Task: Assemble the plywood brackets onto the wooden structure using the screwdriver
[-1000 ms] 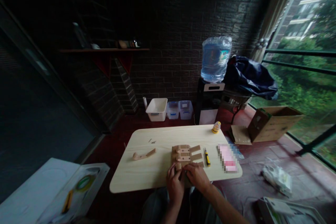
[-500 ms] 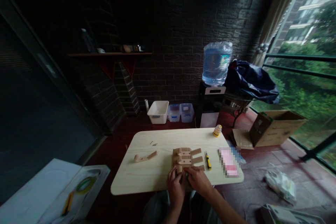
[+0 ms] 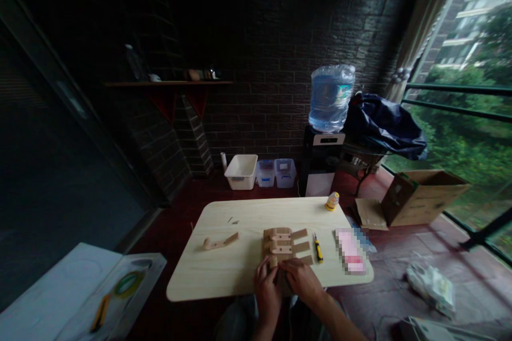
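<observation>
A brown cardboard-like assembly (image 3: pixel 282 230) lies near the front edge of the table, with several finger-like strips (image 3: pixel 301 248) pointing right. Rounded tan pieces with dark dots run across it. My left hand (image 3: pixel 267 287) is closed at its near left side, fingers around the rounded end of the nearest tan piece (image 3: pixel 273 262). Beside it, my right hand (image 3: pixel 304 279) presses its bent fingers onto the same near part. What lies between the fingertips is hidden. A yellow and black screwdriver (image 3: pixel 318 249) rests to the right of the strips. A loose tan strip with a rounded end (image 3: pixel 221 241) lies to the left.
On the pale table (image 3: pixel 192 277) are small dark bits (image 3: pixel 232 220), a yellow-capped container (image 3: pixel 332 201) and a pixelated pink item (image 3: pixel 351 251). An open white case (image 3: pixel 132 298) stands left. Beyond the table are plastic bins (image 3: pixel 241 173), a water dispenser (image 3: pixel 322 162) and a cardboard box (image 3: pixel 424 197).
The view has shifted very slightly. My right hand's fingers have moved a little over the near part of the assembly; my left hand keeps its place. Everything else lies as before.
</observation>
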Demonstrator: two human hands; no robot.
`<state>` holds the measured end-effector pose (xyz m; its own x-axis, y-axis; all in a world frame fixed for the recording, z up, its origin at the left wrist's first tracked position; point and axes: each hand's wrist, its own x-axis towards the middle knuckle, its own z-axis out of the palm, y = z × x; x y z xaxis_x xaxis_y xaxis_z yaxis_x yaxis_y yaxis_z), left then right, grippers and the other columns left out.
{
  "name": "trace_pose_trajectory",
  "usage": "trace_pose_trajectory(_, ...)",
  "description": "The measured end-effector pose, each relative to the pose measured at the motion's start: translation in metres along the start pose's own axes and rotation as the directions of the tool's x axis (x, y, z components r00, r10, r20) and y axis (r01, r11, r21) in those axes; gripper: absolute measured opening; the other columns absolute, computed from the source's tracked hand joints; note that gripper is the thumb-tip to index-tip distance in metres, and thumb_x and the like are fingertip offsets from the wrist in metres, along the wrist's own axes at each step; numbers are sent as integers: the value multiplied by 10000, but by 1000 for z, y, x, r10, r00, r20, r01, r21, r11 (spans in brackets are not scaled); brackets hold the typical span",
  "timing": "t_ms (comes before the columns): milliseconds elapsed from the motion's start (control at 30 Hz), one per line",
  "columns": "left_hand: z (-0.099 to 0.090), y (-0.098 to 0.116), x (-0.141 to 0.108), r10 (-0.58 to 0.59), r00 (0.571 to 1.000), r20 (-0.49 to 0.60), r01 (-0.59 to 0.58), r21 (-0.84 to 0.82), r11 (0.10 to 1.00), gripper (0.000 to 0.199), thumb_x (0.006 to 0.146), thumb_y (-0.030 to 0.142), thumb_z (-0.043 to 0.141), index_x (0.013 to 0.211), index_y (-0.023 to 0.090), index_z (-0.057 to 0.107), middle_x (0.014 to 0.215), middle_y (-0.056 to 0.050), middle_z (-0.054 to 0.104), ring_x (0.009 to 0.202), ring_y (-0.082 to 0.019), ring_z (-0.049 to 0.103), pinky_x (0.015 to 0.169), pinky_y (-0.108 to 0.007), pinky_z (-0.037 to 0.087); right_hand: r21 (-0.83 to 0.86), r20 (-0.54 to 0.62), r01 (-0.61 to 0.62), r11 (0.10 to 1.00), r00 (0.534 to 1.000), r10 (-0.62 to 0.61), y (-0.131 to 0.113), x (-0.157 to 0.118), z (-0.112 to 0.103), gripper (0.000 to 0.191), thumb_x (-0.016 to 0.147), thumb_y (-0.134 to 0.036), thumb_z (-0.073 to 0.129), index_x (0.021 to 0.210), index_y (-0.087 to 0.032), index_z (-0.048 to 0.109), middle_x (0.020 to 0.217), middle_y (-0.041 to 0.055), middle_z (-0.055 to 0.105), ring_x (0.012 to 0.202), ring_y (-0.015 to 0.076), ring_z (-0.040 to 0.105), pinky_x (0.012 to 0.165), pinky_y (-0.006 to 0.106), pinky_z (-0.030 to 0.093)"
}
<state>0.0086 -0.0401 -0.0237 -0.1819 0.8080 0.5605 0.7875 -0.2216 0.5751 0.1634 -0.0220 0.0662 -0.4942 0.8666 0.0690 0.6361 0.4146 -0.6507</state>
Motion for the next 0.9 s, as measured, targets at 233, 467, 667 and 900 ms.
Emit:
trace_pose_trajectory(233,-1,2,0,-37,999,31,37,0,999,346,878,143,507,1000,261,809,1237,-116,711,1203,-291,634,965,-516,578,9,-22,6,1000,1000,-6,-1,-1,-1,506,917,-116,441,1322,-254,711,1276,94,736,1214,222,654,1057,324,473)
trace_pose_trajectory(467,0,4,2,-49,998,26,49,-21,999,311,904,183,527,1013,260,808,1244,-118,708,1221,-292,628,966,-507,572,23,-8,39,999,999,-39,3,1,0,493,962,-146,413,1359,-253,685,1285,101,732,1204,220,666,1058,335,484)
trace_pose_trajectory(667,3,3,2,-38,999,7,38,-36,999,254,906,243,575,986,269,815,1199,-115,726,1182,-292,645,952,-497,578,-9,4,19,1000,1000,-19,4,3,-2,474,941,-134,441,1293,-265,730,1276,98,738,1169,231,688,1027,331,506)
trace_pose_trajectory(900,4,1,3,-43,999,-11,43,-39,998,281,881,219,552,977,258,813,1180,-111,729,1144,-289,655,943,-508,581,-36,-21,33,999,999,-34,2,0,-3,467,946,-135,434,1269,-272,742,1271,97,740,1169,236,687,1034,335,495)
